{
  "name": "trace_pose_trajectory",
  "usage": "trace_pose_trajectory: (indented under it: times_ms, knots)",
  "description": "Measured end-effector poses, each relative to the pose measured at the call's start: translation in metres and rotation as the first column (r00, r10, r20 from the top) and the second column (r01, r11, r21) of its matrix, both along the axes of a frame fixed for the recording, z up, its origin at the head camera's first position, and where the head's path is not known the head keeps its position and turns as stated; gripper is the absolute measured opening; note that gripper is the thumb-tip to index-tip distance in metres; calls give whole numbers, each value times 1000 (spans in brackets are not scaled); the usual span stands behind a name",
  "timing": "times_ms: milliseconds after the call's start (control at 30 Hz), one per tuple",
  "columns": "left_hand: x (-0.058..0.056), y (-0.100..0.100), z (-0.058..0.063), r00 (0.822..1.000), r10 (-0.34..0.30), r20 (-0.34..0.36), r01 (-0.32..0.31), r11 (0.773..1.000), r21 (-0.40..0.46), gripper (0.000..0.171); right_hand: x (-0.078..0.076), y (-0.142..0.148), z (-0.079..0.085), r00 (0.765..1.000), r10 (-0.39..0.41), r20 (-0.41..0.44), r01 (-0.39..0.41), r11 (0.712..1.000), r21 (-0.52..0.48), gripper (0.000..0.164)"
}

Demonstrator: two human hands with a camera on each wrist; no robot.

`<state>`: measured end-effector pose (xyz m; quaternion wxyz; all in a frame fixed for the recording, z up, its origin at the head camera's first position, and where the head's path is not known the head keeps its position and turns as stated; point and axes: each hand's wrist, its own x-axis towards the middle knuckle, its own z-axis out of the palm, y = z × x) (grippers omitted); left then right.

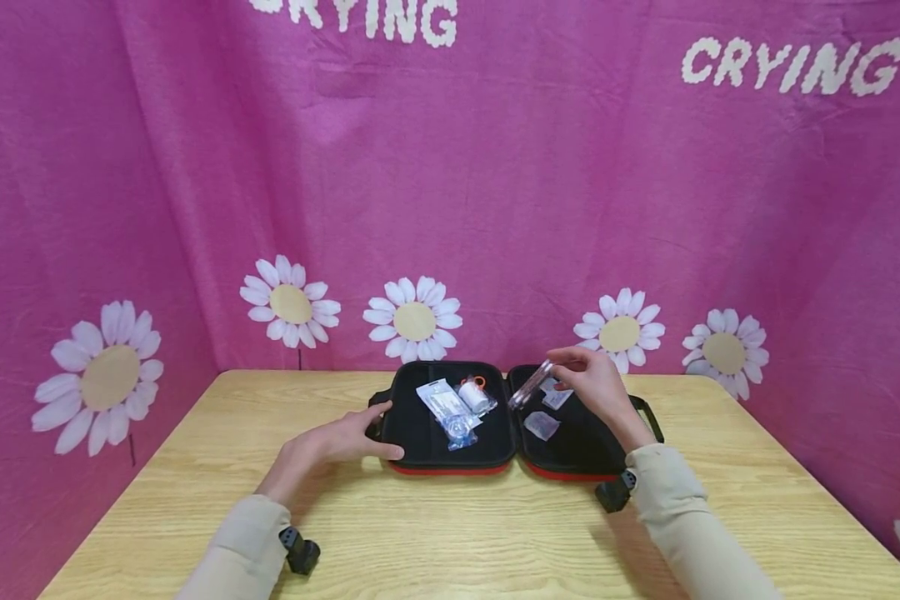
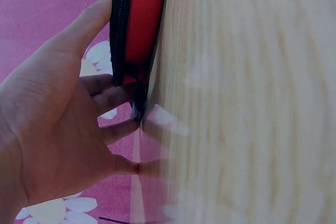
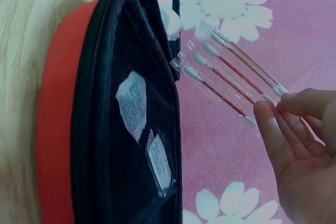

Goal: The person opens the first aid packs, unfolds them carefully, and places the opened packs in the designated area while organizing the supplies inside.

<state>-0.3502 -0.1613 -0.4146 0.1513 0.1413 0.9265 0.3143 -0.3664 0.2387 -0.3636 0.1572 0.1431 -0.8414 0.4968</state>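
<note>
Cotton swabs [image 3: 231,80] are leaning, end-pinched by right hand [image 1: 597,383], possibly slipping should it loosen, spread left hand [image 1: 345,437] touching zip case [image 1: 450,470].

swab packet [image 3: 231,80]: glossy clear plastic | case [image 2: 144,19]: matt woven cloth | table [image 1: 450,533]: smooth wood | backdrop [image 1: 495,167]: matt cloth

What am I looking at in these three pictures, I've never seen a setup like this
There's no machine: each grip is a person's bare hand. The wide picture comes from a camera worn on the head; the other two come from black cameras, one on each wrist. On the table lies an open black-and-red case, with small packets in its left half and two pale items in its right. The left grip touches the case's outer edge; the right grip holds a clear packet of white-tipped sticks.
</note>
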Motion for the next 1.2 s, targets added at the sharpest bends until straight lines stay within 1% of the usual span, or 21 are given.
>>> trace_pose_trajectory:
  times_ms: [200,400,500,700,933,1067,1200]
  knots:
    - [0,0,0,1000,-2,-5,2,1000,0,103,-1,12,1,1000,-6,-6,6,1000,-5,31]
    - [1,1,0,1000,8,-2,-8,1000,-16,103,1,24,2,1000,9,-30,-10,999,-49,30]
    - [1,2,2,1000,5,-4,-5,1000,-19,103,2,32,2,1000,8,-28,-10,998,-64,32]
    - [1,0,1,1000,0,-11,-1,1000,-26,104,7,48,-2,999,-29,-27,28,999,-40,32]
    - [2,0,0,1000,-2,-7,2,1000,-19,103,8,66,-6,996,-86,-1,86,996,1,34]
    - [2,0,1,1000,1,-4,-1,1000,-10,104,11,75,-5,996,-87,4,87,996,1,35]
    - [1,0,1,1000,0,-11,0,1000,-18,104,15,82,-3,996,-93,-10,93,996,14,36]
